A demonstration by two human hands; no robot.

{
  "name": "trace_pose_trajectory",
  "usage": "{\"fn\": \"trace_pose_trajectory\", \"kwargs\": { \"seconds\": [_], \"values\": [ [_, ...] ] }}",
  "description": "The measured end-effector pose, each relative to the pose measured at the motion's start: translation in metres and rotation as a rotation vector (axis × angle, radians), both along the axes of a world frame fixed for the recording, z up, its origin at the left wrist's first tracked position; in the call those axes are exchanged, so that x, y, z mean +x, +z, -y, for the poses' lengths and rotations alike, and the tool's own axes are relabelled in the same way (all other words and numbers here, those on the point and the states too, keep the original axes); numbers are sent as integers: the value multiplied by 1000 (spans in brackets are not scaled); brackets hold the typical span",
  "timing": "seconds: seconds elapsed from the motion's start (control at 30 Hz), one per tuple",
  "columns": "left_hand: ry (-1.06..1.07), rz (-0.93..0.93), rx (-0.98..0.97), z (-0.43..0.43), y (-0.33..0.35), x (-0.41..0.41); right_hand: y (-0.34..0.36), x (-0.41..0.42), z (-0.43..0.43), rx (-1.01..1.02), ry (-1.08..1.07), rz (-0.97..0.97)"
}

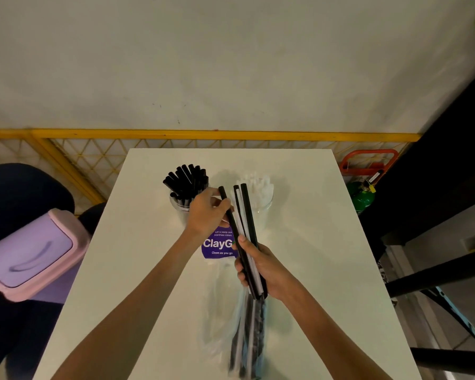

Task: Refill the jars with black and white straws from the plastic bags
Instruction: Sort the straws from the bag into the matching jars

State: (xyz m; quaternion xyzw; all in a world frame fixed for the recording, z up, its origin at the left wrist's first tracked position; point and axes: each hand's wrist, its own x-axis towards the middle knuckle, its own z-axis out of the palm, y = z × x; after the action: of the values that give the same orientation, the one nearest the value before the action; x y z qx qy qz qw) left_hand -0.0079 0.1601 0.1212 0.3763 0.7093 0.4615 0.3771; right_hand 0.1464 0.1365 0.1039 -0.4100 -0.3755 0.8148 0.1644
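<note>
The left hand (pixel 206 212) pinches one black straw (pixel 234 229) while the right hand (pixel 261 270) grips the mixed bunch (pixel 249 215). Pulling it free could drag others onto the desk (pixel 148 270).

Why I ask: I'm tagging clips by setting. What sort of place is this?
Probably a shared pantry: the purple sign says "keep our pantries clean", a jar of black straws and a jar of white straws stand on the white table, with a pink swing-lid bin beside.

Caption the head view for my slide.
Left hand pinches one black straw from the mixed bundle gripped by the right hand.
</note>
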Motion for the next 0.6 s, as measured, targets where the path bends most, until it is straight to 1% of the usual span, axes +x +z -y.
{"fn": "trace_pose_trajectory", "kwargs": {
  "seconds": [0.1,0.17,0.27,0.33,0.4,0.47,0.6],
  "values": [
    [45,8,44,1,18,-23,5,-12,0,-23,4,-31],
    [142,-7,131,-2,37,-44,5,-17,-2,-26,-5,-24],
    [301,-203,377,-4,73,-81,2,-22,-1,-32,-22,5],
    [359,-350,542,-4,93,-100,0,-25,0,-40,-31,22],
    [390,-478,650,-4,105,-109,-1,-26,1,-58,-36,29],
    [365,-579,687,-6,106,-114,-1,-29,2,-72,-34,28],
    [235,-681,605,-11,73,-111,1,-31,2,-72,-28,13]
  ]
}}
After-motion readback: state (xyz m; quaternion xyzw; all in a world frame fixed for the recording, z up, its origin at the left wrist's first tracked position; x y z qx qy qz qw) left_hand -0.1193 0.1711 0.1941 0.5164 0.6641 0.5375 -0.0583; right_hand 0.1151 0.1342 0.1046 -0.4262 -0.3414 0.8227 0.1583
